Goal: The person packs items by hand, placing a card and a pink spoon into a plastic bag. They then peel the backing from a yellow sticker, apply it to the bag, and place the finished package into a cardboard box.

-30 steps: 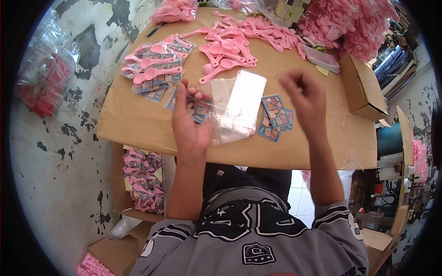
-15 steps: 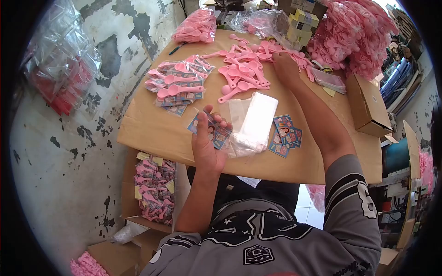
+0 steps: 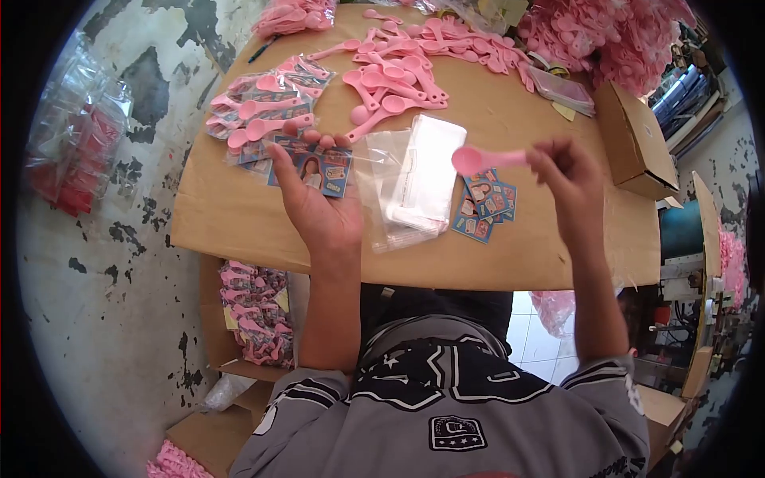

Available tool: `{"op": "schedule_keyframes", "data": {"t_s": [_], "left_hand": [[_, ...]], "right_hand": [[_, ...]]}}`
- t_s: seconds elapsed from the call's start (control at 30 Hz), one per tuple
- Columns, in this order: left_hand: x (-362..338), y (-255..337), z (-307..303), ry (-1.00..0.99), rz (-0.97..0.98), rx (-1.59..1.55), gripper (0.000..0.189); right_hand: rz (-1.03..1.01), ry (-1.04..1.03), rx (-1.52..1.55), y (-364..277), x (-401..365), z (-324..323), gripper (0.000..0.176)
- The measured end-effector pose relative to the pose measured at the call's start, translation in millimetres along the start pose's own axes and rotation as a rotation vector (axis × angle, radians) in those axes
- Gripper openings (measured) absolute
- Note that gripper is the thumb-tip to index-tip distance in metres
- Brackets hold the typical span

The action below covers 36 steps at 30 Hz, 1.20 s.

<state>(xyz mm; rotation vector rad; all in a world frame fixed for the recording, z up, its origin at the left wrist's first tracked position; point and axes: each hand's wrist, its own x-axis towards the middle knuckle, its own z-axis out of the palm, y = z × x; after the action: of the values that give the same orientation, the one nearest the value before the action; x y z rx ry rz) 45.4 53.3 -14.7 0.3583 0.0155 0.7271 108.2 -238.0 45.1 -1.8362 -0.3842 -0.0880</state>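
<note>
The head view shows a table (image 3: 510, 255) under both hands. Beyond the right hand's grip, a big heap of pink spoons in plastic (image 3: 613, 40) sits behind a cardboard box (image 3: 637, 143). Beyond and between the two grips spreads a pile of loose pink spoons (image 3: 398, 76); packets with spoons (image 3: 267, 103) lie just beyond the left grip. Between the grips lies a stack of clear bags (image 3: 430, 171). The left hand (image 3: 323, 219) holds a blue card (image 3: 319, 169) across its fingers. Just left of and nearer than the right grip are loose cards (image 3: 484, 211). The right hand (image 3: 572, 175) pinches one pink spoon (image 3: 478, 161) by its handle end, bowl pointing left.
</note>
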Motion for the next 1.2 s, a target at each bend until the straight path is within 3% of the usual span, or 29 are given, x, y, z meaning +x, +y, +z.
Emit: {"op": "schedule_keyframes", "data": {"t_s": [0.27, 0.43, 0.53, 0.63, 0.73, 0.93, 1.03, 1.2], "left_hand": [[-25.1, -28.5, 18.7, -0.05, -0.12, 0.03, 0.044], [-38.2, -36.1, 24.0, -0.114, -0.276, 0.009, 0.049], [-47.4, -41.5, 26.5, -0.115, -0.385, -0.026, 0.05], [-57.1, -47.2, 29.5, -0.12, -0.483, -0.049, 0.049], [-62.8, -50.0, 28.0, -0.141, -0.562, -0.098, 0.047], [-58.4, -37.8, 25.6, -0.163, -0.605, -0.014, 0.044], [-49.5, -25.4, 33.7, -0.196, -0.574, 0.05, 0.045], [-52.5, -23.9, 40.3, -0.239, -0.707, 0.053, 0.05]], "right_hand": [[0.223, 0.038, 0.568, 13.1, -70.7, 56.8, 0.016], [0.211, -0.206, 0.71, 1.3, -70.2, 68.8, 0.018], [0.147, -0.213, 0.627, 7.9, -71.5, 68.8, 0.021], [0.016, -0.067, 0.507, 17.7, -70.4, 80.2, 0.028], [0.047, -0.035, 0.434, 26.3, -70.4, 80.8, 0.033], [-0.012, -0.153, 0.198, 19.0, -67.9, 69.0, 0.052], [-0.385, -0.126, -0.359, 0.6, -57.6, 53.0, 0.067], [-0.673, -0.053, -0.594, -8.9, -43.2, 55.9, 0.052]]}}
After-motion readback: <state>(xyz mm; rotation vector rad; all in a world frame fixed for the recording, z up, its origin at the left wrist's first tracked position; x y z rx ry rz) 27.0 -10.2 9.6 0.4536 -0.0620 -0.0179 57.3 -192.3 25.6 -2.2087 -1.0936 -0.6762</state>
